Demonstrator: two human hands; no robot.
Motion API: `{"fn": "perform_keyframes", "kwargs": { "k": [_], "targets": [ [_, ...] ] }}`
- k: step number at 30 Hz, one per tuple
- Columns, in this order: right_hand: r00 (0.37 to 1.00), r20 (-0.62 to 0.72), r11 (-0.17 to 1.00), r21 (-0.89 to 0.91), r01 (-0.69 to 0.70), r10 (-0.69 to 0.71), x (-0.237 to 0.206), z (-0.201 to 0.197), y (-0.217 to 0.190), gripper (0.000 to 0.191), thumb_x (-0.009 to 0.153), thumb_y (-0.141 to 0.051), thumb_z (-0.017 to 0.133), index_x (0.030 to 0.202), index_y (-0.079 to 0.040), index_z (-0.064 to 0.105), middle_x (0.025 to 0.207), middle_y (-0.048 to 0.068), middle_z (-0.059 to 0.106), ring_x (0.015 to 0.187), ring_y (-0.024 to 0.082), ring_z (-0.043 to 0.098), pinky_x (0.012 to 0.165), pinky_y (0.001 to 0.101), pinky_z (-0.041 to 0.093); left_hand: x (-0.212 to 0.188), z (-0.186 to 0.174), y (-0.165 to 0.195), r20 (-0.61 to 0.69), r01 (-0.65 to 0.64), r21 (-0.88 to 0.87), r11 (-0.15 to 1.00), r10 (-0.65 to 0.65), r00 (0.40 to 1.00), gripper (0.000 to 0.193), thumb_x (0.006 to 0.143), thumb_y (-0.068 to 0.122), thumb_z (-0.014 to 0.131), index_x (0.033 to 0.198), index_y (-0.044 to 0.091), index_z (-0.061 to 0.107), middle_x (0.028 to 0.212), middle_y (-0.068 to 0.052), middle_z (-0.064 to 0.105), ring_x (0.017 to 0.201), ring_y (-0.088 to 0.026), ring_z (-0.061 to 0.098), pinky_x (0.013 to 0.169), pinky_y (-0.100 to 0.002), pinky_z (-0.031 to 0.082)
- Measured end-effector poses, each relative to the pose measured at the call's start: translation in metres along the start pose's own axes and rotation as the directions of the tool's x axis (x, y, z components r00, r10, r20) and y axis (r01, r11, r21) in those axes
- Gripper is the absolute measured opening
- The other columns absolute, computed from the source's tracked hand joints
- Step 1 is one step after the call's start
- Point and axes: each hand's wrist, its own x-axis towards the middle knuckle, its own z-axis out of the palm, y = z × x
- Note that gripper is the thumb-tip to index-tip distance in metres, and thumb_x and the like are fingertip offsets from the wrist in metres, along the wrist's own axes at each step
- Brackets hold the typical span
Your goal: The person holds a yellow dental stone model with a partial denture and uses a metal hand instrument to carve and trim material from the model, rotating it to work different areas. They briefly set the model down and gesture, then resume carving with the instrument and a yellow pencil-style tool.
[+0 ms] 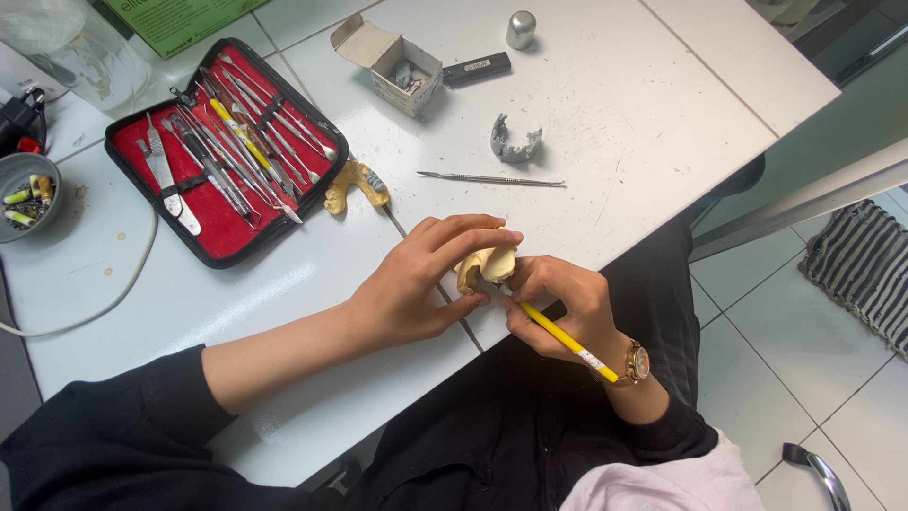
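The left hand (411,289) is gripping a cream cast (487,267) at the table (605,104) edge, fingers curled over it. The right hand (558,308) is pinching a yellow tool (567,341) against the cast. A red case (227,151) is lying open, holding metal instruments. A small box (402,68) is holding grey bits. A bowl (26,194) is holding stubs.

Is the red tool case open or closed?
Open. The tool case lies spread flat on the white table, its red lining showing, with metal instruments in rows.
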Motion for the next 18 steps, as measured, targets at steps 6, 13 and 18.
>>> {"fn": "perform_keyframes", "kwargs": {
  "k": [6, 13, 18],
  "targets": [
    [1.000, -0.010, 1.000, -0.017, 0.004, -0.004, 0.0013, 0.0011, -0.0032, 0.023, 0.079, -0.002, 0.080, 0.083, -0.006, 0.058, 0.096, 0.013, 0.076, 0.085, 0.021, 0.078, 0.072, 0.0280, 0.062, 0.0000, -0.0026, 0.0023, -0.004, 0.013, -0.008, 1.000, -0.013, 1.000, 0.073, 0.072, 0.010, 0.088, 0.137, 0.020, 0.056, 0.143, -0.006, 0.057, 0.129, -0.029, 0.059, 0.106, -0.042, 0.052],
    [1.000, -0.011, 0.999, -0.022, 0.026, -0.027, 0.0030, 0.0020, -0.0047, 0.022, 0.079, -0.002, 0.079, 0.083, -0.005, 0.059, 0.099, 0.015, 0.077, 0.089, 0.022, 0.079, 0.074, 0.0288, 0.062, 0.0004, -0.0037, 0.0031, -0.024, -0.009, 0.007, 1.000, 0.009, 1.000, 0.074, 0.071, 0.010, 0.089, 0.137, 0.019, 0.056, 0.141, -0.006, 0.058, 0.130, -0.028, 0.059, 0.107, -0.043, 0.052],
    [0.999, -0.019, 0.999, -0.033, 0.034, -0.035, 0.0048, 0.0034, -0.0056, 0.022, 0.079, -0.002, 0.080, 0.083, -0.005, 0.059, 0.100, 0.015, 0.076, 0.088, 0.023, 0.079, 0.072, 0.0285, 0.062, 0.0007, -0.0035, 0.0022, -0.036, -0.014, 0.022, 1.000, 0.015, 0.999, 0.074, 0.071, 0.011, 0.089, 0.136, 0.018, 0.056, 0.139, -0.007, 0.058, 0.129, -0.029, 0.060, 0.106, -0.043, 0.052]
  ]
}}
